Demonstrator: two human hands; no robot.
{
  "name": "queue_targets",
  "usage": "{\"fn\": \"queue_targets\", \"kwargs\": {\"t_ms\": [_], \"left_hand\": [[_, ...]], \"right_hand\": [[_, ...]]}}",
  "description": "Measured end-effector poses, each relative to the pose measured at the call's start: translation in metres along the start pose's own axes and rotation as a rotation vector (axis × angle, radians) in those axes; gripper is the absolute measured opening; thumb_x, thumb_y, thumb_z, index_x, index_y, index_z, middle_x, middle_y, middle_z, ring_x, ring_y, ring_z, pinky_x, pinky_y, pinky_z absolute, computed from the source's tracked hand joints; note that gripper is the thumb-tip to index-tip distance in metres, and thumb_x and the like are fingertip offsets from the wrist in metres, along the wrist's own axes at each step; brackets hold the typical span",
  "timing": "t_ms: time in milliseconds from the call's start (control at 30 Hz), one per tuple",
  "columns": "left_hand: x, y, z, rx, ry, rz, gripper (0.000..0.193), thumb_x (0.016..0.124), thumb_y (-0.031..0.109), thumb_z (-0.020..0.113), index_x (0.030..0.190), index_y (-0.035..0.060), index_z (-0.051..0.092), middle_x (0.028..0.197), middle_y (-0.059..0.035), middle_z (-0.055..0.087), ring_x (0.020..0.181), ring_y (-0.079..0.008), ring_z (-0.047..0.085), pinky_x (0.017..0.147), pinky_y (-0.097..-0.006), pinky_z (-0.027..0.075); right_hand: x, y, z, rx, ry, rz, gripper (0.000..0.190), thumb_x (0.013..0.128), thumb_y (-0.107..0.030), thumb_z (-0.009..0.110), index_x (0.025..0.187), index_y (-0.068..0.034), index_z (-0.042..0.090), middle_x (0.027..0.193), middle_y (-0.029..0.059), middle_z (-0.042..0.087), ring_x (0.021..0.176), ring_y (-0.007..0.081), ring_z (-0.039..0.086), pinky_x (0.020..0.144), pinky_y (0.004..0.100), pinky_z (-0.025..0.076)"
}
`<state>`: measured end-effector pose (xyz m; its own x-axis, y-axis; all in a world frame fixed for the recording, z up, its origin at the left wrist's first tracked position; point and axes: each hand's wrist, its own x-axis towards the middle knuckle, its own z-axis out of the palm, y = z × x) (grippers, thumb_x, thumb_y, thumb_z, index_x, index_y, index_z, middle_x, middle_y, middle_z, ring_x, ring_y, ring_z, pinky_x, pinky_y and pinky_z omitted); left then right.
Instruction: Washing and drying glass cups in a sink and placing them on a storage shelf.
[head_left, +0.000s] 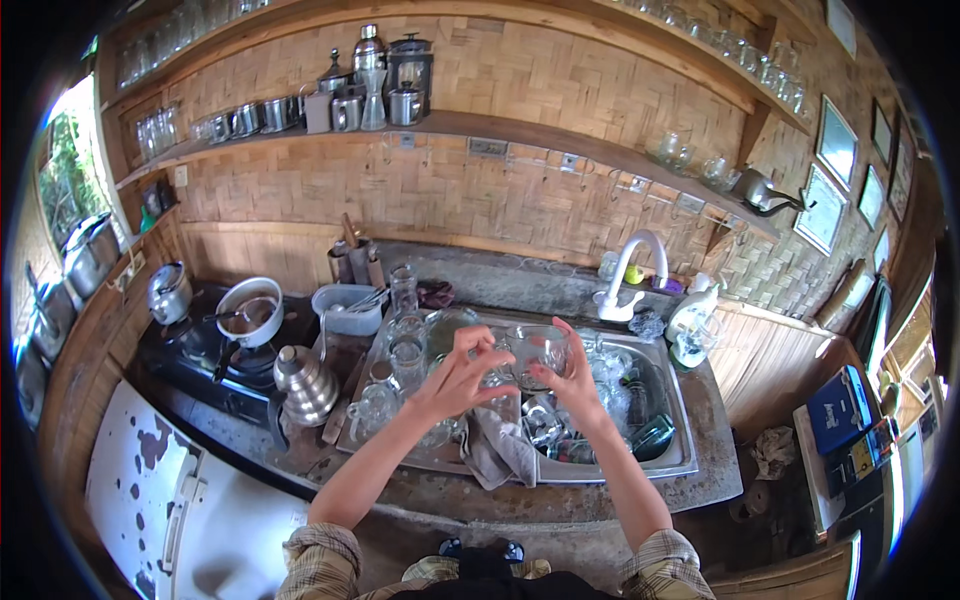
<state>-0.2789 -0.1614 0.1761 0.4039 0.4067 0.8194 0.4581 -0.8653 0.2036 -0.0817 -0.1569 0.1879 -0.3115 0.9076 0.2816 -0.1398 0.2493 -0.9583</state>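
My right hand (576, 384) grips a clear glass cup (541, 346) over the sink, fingers and thumb around its right side. Just left of the cup is my left hand (459, 379), its thumb and fingers apart; whether a fingertip touches the cup is unclear. Below the hands, a grey cloth (495, 446) drapes over the front of the metal drainboard. In the sink basin (681, 431) lie several glasses and cups, partly hidden by my right arm. Glass mugs (371, 412) and stacked glasses (407, 356) crowd the drainboard to the left.
Behind the basin rises a white faucet (619, 281), with a soap bottle (691, 326) to its right. A gooseneck kettle (306, 386) and a plastic utensil tub (349, 311) stand left of the drainboard. Farther left, a pot (251, 311) sits on the stove (202, 360). Shelves (480, 127) overhang the counter.
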Motion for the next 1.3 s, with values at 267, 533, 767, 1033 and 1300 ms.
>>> {"fn": "queue_targets", "kwargs": {"t_ms": [267,533,767,1033,1300], "left_hand": [[0.101,0.019,0.033,-0.896,0.134,-0.564,0.019,0.091,0.021,0.048,0.099,0.0046,0.047,0.073,0.0026,0.048,0.059,-0.0039,0.038,0.052,-0.0182,0.031],[0.308,-0.034,0.036,-0.796,0.28,-0.207,0.021,0.091,0.022,0.045,0.09,0.0024,0.053,0.076,-0.0016,0.054,0.055,-0.0046,0.044,0.052,-0.019,0.038],[0.378,-0.145,0.094,-0.606,0.175,-0.326,0.023,0.091,0.022,0.046,0.092,0.0012,0.053,0.077,-0.0038,0.056,0.056,-0.0069,0.049,0.053,-0.0202,0.043],[0.394,-0.221,0.135,-0.505,0.115,-0.504,0.022,0.089,0.018,0.047,0.094,-0.0015,0.055,0.083,-0.0092,0.061,0.059,-0.0139,0.061,0.054,-0.0239,0.048],[0.393,-0.242,0.144,-0.158,0.157,-0.545,0.019,0.08,0.016,0.058,0.094,0.0018,0.057,0.084,-0.0129,0.063,0.057,-0.0176,0.064,0.057,-0.0286,0.05]], "right_hand": [[0.029,-0.076,-0.045,-0.291,0.215,-0.465,0.09,0.065,-0.006,0.072,0.135,-0.011,0.015,0.118,0.0124,0.043,0.098,0.0196,0.049,0.083,0.0332,0.043],[0.166,-0.205,-0.145,-0.513,0.23,-0.616,0.09,0.065,-0.022,0.076,0.13,-0.001,0.018,0.117,0.0172,0.042,0.107,0.0233,0.046,0.089,0.0304,0.039],[0.301,-0.157,-0.229,-0.574,0.317,-0.467,0.087,0.058,-0.03,0.08,0.124,0.004,0.033,0.11,0.0177,0.05,0.101,0.0225,0.05,0.085,0.0306,0.041],[0.359,-0.111,-0.254,-0.792,0.391,-0.433,0.094,0.059,-0.031,0.078,0.127,0.007,0.026,0.097,0.0211,0.057,0.092,0.0306,0.058,0.079,0.0335,0.046],[0.367,-0.11,-0.248,-0.952,0.404,-0.331,0.104,0.062,-0.039,0.076,0.132,0.007,0.016,0.096,0.019,0.06,0.087,0.0285,0.059,0.078,0.0325,0.046]]}}
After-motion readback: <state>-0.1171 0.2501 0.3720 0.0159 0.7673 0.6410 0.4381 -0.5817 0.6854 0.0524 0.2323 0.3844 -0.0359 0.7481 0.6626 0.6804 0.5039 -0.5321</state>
